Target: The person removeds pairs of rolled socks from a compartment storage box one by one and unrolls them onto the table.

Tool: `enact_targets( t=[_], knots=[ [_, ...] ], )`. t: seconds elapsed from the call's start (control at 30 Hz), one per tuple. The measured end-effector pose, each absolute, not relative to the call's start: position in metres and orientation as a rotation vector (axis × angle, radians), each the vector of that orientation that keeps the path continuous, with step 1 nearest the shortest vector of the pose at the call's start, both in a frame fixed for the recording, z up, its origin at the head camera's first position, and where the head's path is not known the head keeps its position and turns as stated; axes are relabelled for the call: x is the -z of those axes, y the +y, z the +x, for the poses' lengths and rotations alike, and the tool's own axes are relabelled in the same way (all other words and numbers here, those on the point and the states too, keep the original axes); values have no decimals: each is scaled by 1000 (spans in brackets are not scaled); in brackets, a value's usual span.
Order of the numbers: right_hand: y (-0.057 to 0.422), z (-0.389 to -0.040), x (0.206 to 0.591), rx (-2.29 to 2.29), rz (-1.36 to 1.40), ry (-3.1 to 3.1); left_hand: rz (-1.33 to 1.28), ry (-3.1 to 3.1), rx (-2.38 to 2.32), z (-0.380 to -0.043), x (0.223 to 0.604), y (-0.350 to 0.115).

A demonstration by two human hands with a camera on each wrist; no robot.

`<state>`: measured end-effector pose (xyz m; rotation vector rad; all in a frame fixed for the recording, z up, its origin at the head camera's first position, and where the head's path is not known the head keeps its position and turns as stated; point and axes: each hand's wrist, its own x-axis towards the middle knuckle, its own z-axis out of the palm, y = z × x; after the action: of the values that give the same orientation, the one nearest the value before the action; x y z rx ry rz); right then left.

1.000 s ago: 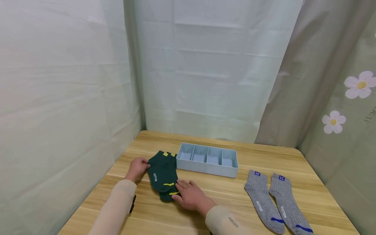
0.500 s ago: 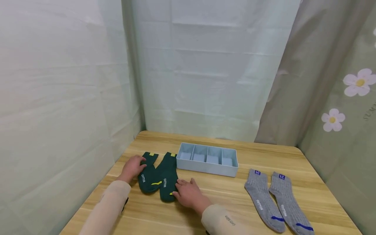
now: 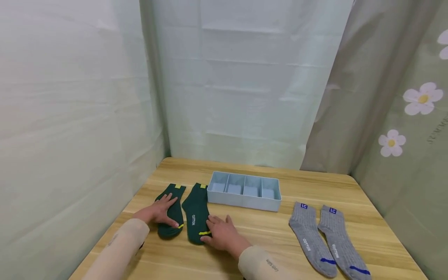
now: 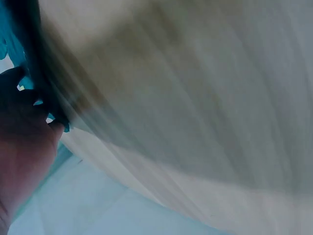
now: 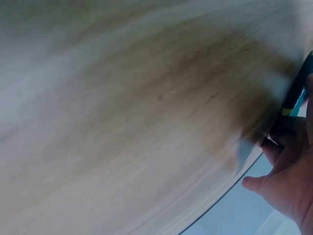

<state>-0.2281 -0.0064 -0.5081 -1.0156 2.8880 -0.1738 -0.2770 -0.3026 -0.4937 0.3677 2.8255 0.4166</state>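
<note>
Two dark green ankle socks with yellow marks lie side by side on the left part of the table in the head view. My left hand (image 3: 159, 210) rests with spread fingers on the left green sock (image 3: 175, 213). At the toe end of the right green sock (image 3: 196, 208), my right hand (image 3: 224, 234) touches its right edge with its fingers extended. A narrow strip of wood shows between the two socks. In the left wrist view the left hand (image 4: 24, 122) presses on green fabric. Dark sock fabric also meets the right hand (image 5: 288, 171) in the right wrist view.
A pale blue divided box (image 3: 244, 201) with several compartments stands just right of the green socks. Farther right lie a grey sock (image 3: 309, 237) and another grey sock (image 3: 341, 239), both with blue marks. Curtains surround the wooden table (image 3: 266, 249) at the back and sides.
The green socks, first overlapping, now lie apart. My left hand has drawn the upper one leftward and flattened over it. My right hand stays by the other sock.
</note>
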Motion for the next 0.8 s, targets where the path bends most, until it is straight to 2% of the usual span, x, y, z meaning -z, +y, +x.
enact_targets(
  t=[0.4, 0.57, 0.67, 0.73, 0.8],
  knots=[
    [-8, -225, 510, 199, -1019, 2914, 265, 2813, -529, -280, 482, -306],
    [31, -228, 508, 243, -1265, 2968, 295, 2952, -595, -292, 469, -283],
    [68, -240, 489, 233, -1372, 3070, 314, 3053, -589, -302, 457, -255],
    [95, -254, 473, 269, -1358, 3174, 317, 3113, -558, -309, 447, -232],
    [121, -269, 455, 330, -1233, 3254, 335, 3180, -513, -316, 437, -206]
  ],
)
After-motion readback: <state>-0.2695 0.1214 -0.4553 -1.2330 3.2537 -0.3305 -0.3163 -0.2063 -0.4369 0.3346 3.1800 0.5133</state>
